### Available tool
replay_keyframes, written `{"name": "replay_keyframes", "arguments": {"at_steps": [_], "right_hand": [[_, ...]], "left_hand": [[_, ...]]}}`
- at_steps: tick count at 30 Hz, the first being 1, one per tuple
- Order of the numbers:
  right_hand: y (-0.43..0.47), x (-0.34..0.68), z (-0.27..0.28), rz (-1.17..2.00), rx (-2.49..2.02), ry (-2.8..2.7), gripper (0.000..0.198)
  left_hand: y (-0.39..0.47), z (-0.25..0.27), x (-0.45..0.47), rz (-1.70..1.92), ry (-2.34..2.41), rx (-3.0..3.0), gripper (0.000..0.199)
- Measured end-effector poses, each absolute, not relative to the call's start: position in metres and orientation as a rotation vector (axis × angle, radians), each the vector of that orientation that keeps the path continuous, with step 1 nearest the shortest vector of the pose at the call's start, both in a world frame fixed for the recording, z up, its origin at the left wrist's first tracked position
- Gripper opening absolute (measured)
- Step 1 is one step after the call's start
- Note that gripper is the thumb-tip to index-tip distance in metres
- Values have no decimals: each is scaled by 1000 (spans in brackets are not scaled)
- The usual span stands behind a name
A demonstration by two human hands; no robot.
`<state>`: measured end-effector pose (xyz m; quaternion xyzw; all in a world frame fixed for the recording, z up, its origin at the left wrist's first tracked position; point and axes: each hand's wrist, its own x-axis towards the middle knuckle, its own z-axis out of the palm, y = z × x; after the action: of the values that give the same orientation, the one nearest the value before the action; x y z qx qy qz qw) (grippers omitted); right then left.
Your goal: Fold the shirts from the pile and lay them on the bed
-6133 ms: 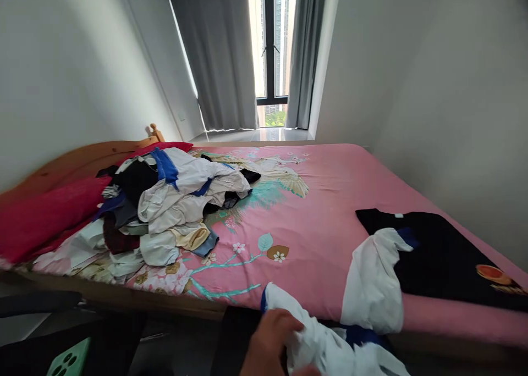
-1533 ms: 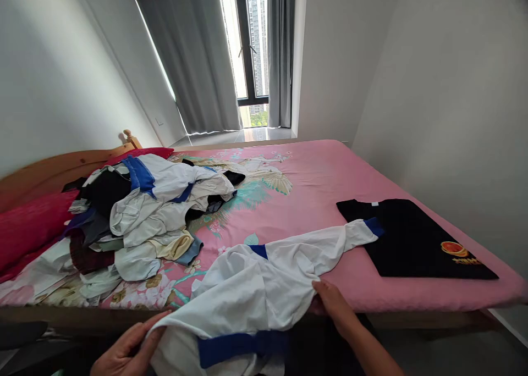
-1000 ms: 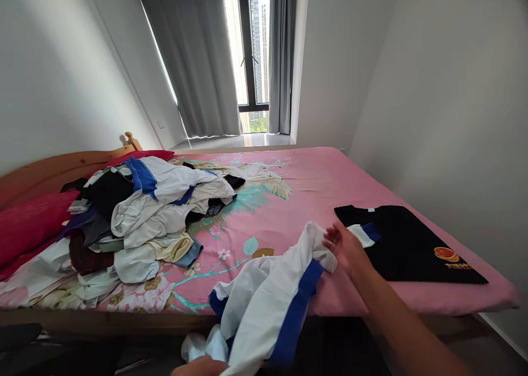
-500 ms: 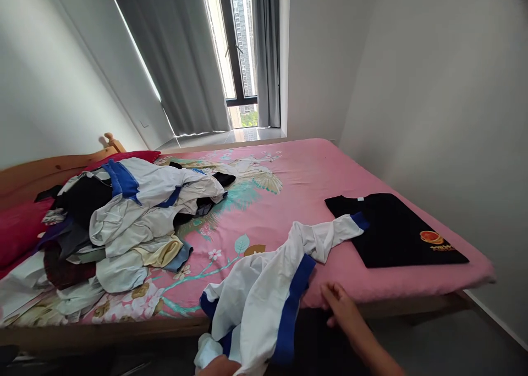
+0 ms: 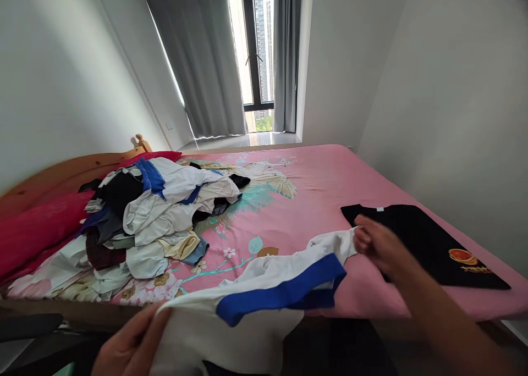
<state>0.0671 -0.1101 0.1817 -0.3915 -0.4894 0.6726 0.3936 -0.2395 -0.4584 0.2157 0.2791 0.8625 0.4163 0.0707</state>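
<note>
A white shirt (image 5: 193, 324) with a wide blue band (image 5: 284, 293) stretches between my two hands at the bed's near edge. My left hand (image 5: 132, 343), low in the view, pinches its white cloth between thumb and fingers. Over by the black T-shirt, my right hand (image 5: 377, 244) is closed on the end of a white sleeve (image 5: 330, 244). The folded black T-shirt (image 5: 429, 244) lies flat on the right of the bed, with an orange print near its lower corner. Part of it is hidden behind my right hand and forearm.
A heap of mixed clothes (image 5: 165, 211) covers the left of the pink bed (image 5: 313, 183). Red pillows (image 5: 45, 227) lie against the wooden headboard (image 5: 61, 172). Grey curtains (image 5: 202, 62) hang by the window at the back. A dark object (image 5: 31, 326) is at the lower left.
My right hand has gone from beside the shirt to its sleeve end and gripped it. My left hand has moved left, pulling the shirt taut. The view has shifted left.
</note>
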Motion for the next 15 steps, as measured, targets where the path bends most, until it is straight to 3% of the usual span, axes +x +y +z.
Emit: {"name": "replay_keyframes", "arguments": {"at_steps": [3, 6, 9, 11, 13, 15], "right_hand": [[-107, 83, 243, 1654, -882, -1388, 31], [-138, 79, 243, 1695, -983, -1950, 24], [-194, 69, 176, 1874, -1053, -2615, 19], [-236, 61, 114, 1813, -1080, -2970, 19], [-274, 49, 58, 1706, -1123, -2849, 23], [-303, 30, 20, 1961, -1173, -2396, 46]], "left_hand": [[-445, 242, -244, 1354, 2686, 794, 47], [-433, 257, -239, 1332, 2573, 1174, 42], [-432, 256, -237, 1260, 2509, 1415, 35], [-436, 253, -239, 1243, 2500, 1432, 33], [-440, 251, -241, 1245, 2497, 1402, 33], [-444, 253, -241, 1252, 2485, 1367, 34]]}}
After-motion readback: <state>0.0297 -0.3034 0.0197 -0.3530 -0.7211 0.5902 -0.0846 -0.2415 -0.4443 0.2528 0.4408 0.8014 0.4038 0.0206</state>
